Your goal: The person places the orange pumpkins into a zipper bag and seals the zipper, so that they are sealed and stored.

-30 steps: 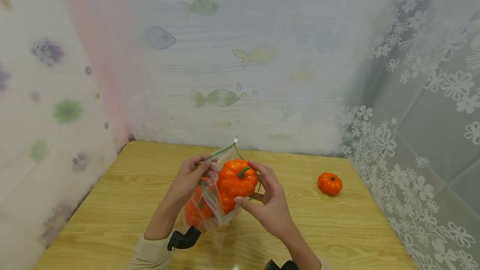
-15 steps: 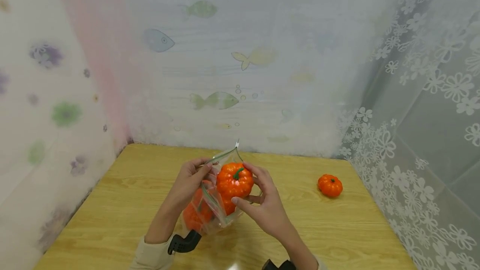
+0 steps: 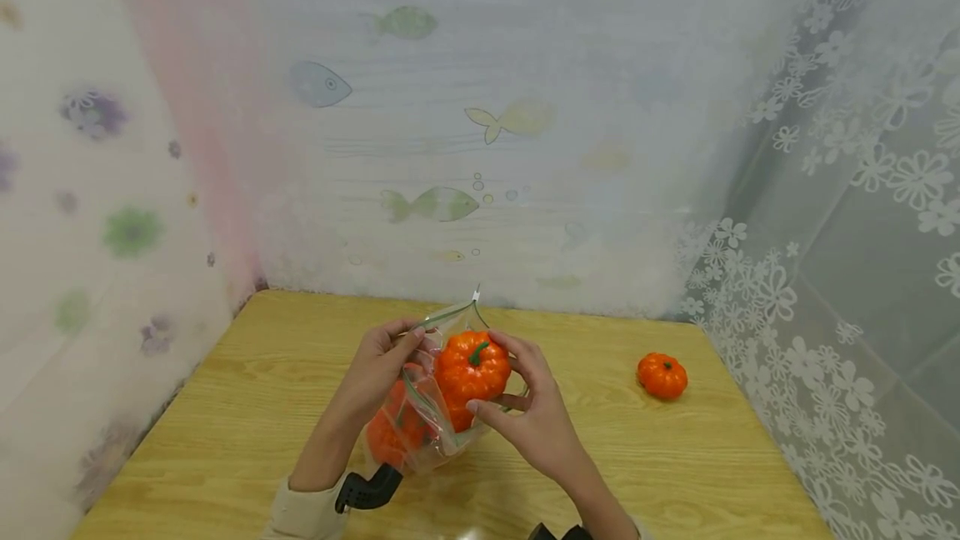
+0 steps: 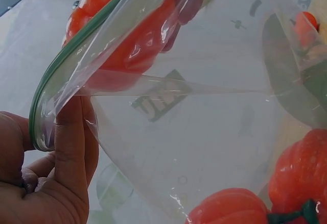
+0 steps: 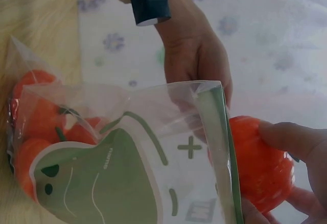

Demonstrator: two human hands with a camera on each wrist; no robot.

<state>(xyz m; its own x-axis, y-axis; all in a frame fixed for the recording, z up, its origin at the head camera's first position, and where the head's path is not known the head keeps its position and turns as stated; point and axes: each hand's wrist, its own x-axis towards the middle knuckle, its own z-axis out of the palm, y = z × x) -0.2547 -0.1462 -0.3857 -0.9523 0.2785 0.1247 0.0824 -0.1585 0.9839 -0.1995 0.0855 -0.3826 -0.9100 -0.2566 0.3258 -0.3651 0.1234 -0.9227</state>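
Wooden table below, left hand pinches bag; right hand grips pumpkin at bag's mouth.

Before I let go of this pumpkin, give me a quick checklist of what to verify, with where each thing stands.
1. Left hand holding the bag by its edge: ok.
2. Bag mouth spread apart: ok.
3. Right hand gripping the held pumpkin: ok.
4. Held pumpkin fully inside: not ok; much of it shows outside the mouth in the right wrist view.
5. Bagged pumpkins clear of the mouth: ok, several lie toward the bottom.
6. Small pumpkin bagged: not ok, it sits on the table.
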